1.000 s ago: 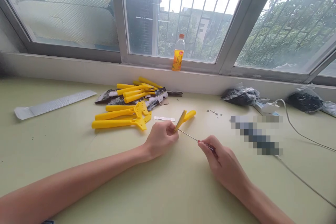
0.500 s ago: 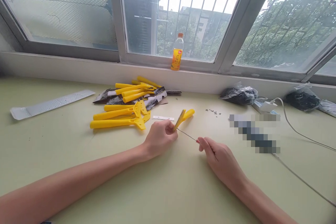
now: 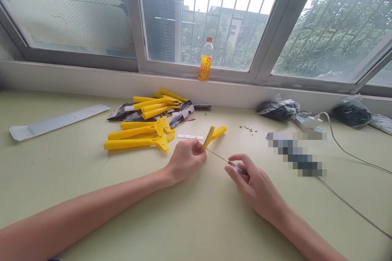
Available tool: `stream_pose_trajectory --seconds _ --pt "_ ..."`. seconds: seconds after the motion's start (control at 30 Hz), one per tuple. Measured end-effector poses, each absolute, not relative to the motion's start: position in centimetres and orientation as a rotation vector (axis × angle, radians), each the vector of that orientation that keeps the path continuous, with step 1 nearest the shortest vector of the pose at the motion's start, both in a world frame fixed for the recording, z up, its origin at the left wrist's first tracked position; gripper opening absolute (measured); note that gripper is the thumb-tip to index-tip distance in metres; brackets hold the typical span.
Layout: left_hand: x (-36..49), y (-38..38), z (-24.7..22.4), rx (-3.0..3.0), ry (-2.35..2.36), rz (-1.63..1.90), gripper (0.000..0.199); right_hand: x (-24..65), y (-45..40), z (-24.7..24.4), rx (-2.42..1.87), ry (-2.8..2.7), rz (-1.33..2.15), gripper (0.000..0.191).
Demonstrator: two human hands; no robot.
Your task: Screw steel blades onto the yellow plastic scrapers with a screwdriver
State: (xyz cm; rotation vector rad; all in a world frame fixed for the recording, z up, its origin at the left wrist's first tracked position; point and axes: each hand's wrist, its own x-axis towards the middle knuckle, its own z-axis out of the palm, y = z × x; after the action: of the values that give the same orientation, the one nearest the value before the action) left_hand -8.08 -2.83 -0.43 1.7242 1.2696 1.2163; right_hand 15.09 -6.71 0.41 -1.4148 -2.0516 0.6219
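Note:
My left hand (image 3: 187,157) is closed on the head of a yellow plastic scraper (image 3: 219,132), whose handle points away to the right. My right hand (image 3: 255,181) grips a screwdriver (image 3: 237,167) by its clear handle, with thumb and fingers around it. The screwdriver's thin metal shaft reaches left to the scraper's head; its tip is hidden there. Just beyond my left hand lies a pale flat strip (image 3: 190,136) with small holes. Several small screws (image 3: 248,129) are scattered on the table to the right of the scraper.
Several yellow scraper handles (image 3: 131,144) lie to the left, with more piled on dark packaging (image 3: 182,113). A long whitish tray (image 3: 61,122) is at far left. Dark-filled plastic bags (image 3: 278,109), a white charger (image 3: 312,122) and cables sit right. A drink bottle (image 3: 205,63) stands on the sill.
My right hand's fingers have shifted and loosened around the screwdriver, so its clear handle now shows. My left hand and the scraper have stayed nearly still.

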Motion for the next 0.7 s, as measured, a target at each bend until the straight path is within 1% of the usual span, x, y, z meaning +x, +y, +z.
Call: stream_pose_trajectory --seconds 0.1,0.2,0.27,0.3,0.4,0.5,0.63,0.7 --pt "-8.11 -2.7 -0.53 1.72 1.261 1.21 0.009 15.12 -6.62 0.36 -1.367 -2.027 0.606 0.03" --pt "-8.13 -2.64 -0.62 1.688 1.272 1.212 0.01 14.81 -6.22 0.2 -1.398 -2.012 0.508 0.04" --pt "-8.13 -2.68 -0.61 1.677 1.276 1.215 0.011 14.54 -6.16 0.24 -1.43 -2.019 0.514 0.045" --pt "-8.13 -2.72 -0.58 1.686 1.274 1.215 0.01 14.46 -6.23 0.31 -1.431 -2.015 0.551 0.044" --pt "-8.09 -2.88 -0.45 1.739 1.273 1.209 0.009 14.56 -6.62 0.55 -1.379 -1.97 0.704 0.033" --pt "-8.07 -2.95 -0.36 1.763 1.28 1.212 0.009 14.86 -6.67 0.47 -1.339 -1.98 0.701 0.029" --pt "-8.1 -2.9 -0.4 1.75 1.271 1.225 0.009 14.77 -6.28 0.13 -1.393 -2.015 0.531 0.043" --pt "-8.1 -2.86 -0.46 1.745 1.272 1.23 0.009 14.65 -6.36 0.19 -1.42 -2.016 0.55 0.044"
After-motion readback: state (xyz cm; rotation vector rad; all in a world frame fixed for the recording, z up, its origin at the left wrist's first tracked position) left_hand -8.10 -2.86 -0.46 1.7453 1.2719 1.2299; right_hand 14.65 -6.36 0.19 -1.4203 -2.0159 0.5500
